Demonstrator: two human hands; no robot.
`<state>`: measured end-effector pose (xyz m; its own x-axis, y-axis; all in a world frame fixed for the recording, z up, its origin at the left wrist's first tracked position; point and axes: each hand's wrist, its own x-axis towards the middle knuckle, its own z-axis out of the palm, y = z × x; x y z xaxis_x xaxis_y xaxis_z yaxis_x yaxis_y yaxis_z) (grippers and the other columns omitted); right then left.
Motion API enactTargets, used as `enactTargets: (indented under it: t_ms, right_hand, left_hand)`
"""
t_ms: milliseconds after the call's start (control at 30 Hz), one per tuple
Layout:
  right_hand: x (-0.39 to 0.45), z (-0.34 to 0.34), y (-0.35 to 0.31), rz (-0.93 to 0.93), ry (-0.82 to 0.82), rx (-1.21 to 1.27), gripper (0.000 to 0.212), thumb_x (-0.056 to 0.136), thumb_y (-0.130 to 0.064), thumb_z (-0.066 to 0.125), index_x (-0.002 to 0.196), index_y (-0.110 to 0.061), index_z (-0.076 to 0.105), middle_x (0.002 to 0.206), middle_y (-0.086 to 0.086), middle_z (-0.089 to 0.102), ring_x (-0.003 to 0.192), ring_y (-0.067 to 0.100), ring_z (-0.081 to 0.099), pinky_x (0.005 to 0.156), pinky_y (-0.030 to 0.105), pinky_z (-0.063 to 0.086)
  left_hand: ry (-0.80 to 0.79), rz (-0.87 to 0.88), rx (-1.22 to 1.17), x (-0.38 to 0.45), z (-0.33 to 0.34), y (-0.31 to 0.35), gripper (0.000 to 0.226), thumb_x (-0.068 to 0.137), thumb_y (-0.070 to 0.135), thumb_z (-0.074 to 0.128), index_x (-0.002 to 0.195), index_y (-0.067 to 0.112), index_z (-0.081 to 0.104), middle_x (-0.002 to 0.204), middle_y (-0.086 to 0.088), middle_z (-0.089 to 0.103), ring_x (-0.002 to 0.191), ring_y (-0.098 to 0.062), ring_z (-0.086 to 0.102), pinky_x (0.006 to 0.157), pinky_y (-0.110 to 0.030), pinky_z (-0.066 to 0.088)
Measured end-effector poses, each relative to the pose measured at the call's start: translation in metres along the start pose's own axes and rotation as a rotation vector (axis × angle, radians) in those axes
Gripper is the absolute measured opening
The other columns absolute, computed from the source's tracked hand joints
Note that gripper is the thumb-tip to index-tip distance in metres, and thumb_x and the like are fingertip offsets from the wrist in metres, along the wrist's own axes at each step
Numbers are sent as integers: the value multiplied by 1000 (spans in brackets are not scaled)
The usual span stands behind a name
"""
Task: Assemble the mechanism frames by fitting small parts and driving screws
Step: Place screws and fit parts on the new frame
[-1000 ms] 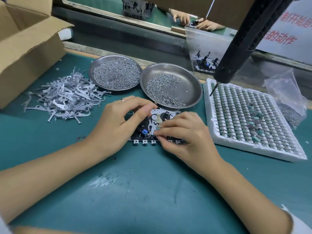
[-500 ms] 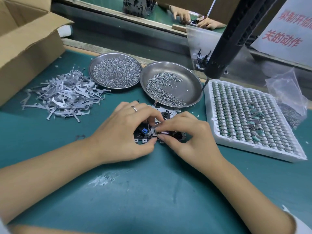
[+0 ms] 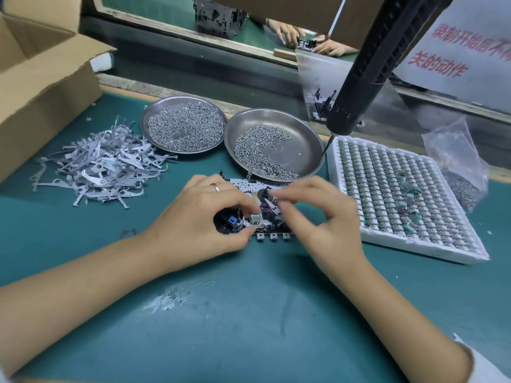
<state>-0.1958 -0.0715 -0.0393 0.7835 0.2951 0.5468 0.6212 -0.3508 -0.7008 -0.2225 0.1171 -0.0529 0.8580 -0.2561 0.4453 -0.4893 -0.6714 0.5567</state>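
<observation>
A mechanism frame (image 3: 262, 214) lies flat on the green mat between my hands, with a blue part at its left and metal tabs along its near edge. My left hand (image 3: 199, 222) curls over the frame's left side, thumb and forefinger pinching a small silver part (image 3: 254, 219) seated on it. My right hand (image 3: 320, 214) hovers over the frame's right side, blurred, its fingers bent with the tips near the frame's black parts; what they hold, if anything, I cannot make out. A black electric screwdriver (image 3: 367, 67) hangs above the right.
Two steel dishes of screws (image 3: 184, 125) (image 3: 272, 145) stand behind the frame. A heap of metal levers (image 3: 99, 164) lies at left by a cardboard box (image 3: 36, 87). A white foam tray of small parts (image 3: 401, 197) and a plastic bag (image 3: 456, 161) sit at right.
My right hand has lifted and shifted right off the frame's near edge, uncovering the small silver part. My left hand keeps its pinch at the frame's left side.
</observation>
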Motion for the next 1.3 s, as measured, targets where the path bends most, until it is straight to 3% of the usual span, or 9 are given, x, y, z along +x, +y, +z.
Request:
enactTargets:
  t_ms: [133, 200, 300, 367, 567, 667, 801, 968, 1301]
  right_hand:
    - [20, -13, -2, 54, 470, 65, 32, 85, -8, 63, 115, -17, 58, 94, 4, 54, 87, 13, 53, 81, 31, 47]
    - [39, -25, -5, 72, 587, 59, 50, 85, -17, 67, 129, -21, 45, 108, 9, 51, 98, 17, 52, 89, 38, 46]
    - [71, -41, -14, 92, 546, 56, 72, 83, -29, 70, 142, -25, 29, 115, 2, 55, 106, 11, 55, 94, 33, 46]
    - [87, -45, -19, 80, 508, 90, 79, 83, -29, 71, 146, -23, 24, 104, -7, 60, 94, 2, 60, 84, 19, 48]
    - [114, -36, -35, 44, 587, 146, 60, 87, -18, 67, 135, -17, 32, 83, -32, 59, 80, -6, 59, 72, 8, 44]
    - [110, -24, -46, 54, 555, 277, 38, 87, -16, 63, 118, -17, 42, 78, -8, 56, 64, 15, 58, 59, 27, 50]
    - [88, -3, -56, 39, 426, 512, 20, 85, -12, 61, 89, -20, 43, 61, 2, 51, 42, 19, 48, 46, 26, 43]
    - [63, 20, -58, 27, 355, 700, 19, 85, -10, 59, 90, -14, 42, 56, 0, 50, 39, 20, 45, 44, 24, 40]
    - [55, 35, -60, 34, 362, 757, 19, 84, -6, 55, 90, -12, 39, 54, 3, 46, 36, 21, 42, 43, 23, 38]
  left_hand:
    - [-1, 3, -12, -1, 0, -2, 21, 71, 37, 68, 87, 23, 72, 81, 20, 65, 82, -5, 54, 88, -29, 37]
    - [4, 8, -17, -1, 0, -3, 20, 69, 36, 70, 86, 25, 72, 81, 25, 62, 83, -2, 53, 87, -26, 36]
    - [7, 24, -26, 1, 0, -3, 24, 69, 43, 63, 85, 27, 72, 81, 29, 59, 83, 1, 52, 88, -21, 34]
    - [10, 24, -36, 1, 0, -3, 25, 69, 45, 61, 84, 29, 71, 81, 30, 59, 84, 3, 51, 88, -19, 33]
    - [22, -3, -81, 0, 1, -4, 23, 67, 48, 62, 83, 33, 71, 81, 30, 61, 88, 5, 50, 89, -11, 30]
    - [25, -1, -81, 1, 0, -3, 23, 66, 46, 61, 81, 33, 71, 77, 31, 59, 87, 4, 51, 88, -12, 31]
    - [23, -9, -87, 1, -1, -2, 26, 66, 45, 61, 83, 29, 73, 79, 27, 62, 87, 2, 51, 89, -16, 32]
    - [14, -12, -71, 1, 0, -3, 20, 67, 36, 70, 84, 25, 73, 79, 20, 67, 82, -1, 53, 88, -24, 35]
    - [29, -5, -65, 2, 1, -5, 16, 65, 31, 73, 81, 26, 70, 72, 33, 51, 78, 5, 45, 84, -22, 32]
